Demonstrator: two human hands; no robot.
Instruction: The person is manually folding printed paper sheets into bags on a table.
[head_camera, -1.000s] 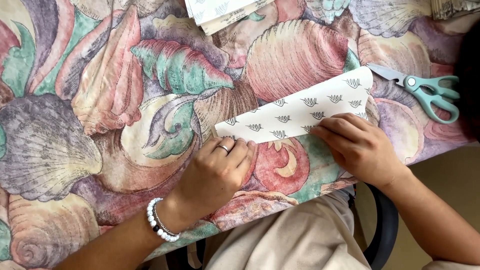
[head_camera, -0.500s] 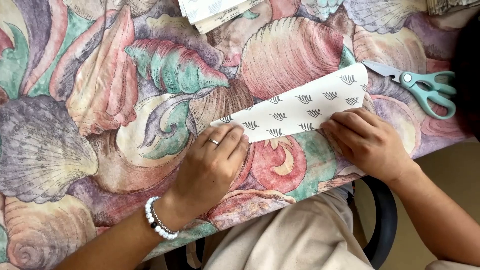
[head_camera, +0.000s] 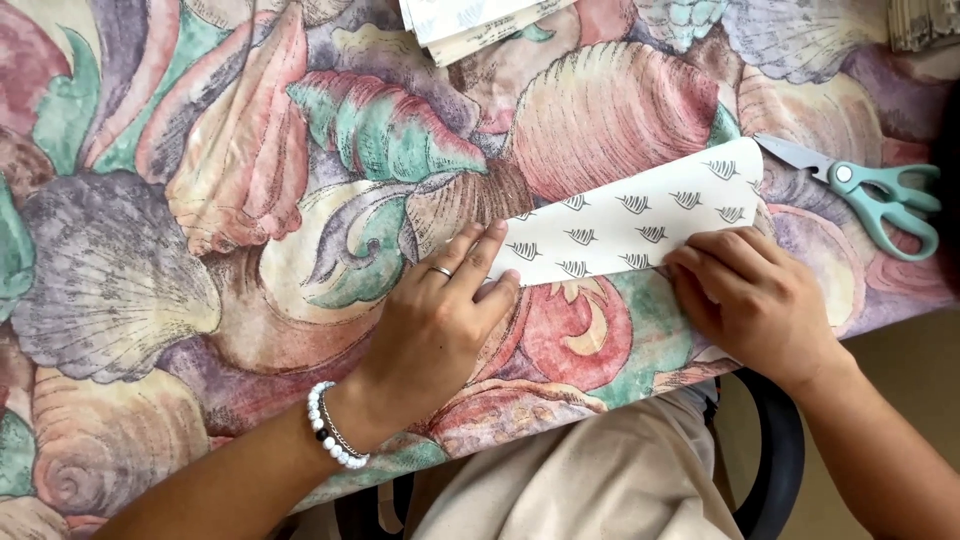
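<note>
A folded sheet of white patterned paper (head_camera: 640, 215) lies slanted on the shell-print tablecloth (head_camera: 250, 200). My left hand (head_camera: 440, 320) lies flat with its fingertips pressing the paper's left pointed end; it wears a ring and a white bead bracelet. My right hand (head_camera: 750, 295) rests palm down on the paper's lower right edge, fingers curled over the fold. Neither hand lifts the sheet.
Teal-handled scissors (head_camera: 870, 190) lie just right of the paper near the table's right edge. A stack of paper sheets (head_camera: 475, 20) sits at the top centre, another pile (head_camera: 925, 25) at the top right corner. My lap and a chair are below the table edge.
My left hand has slid up and left along the paper toward its pointed end. My right hand has stayed on the lower right edge. The paper lies slightly flatter.
</note>
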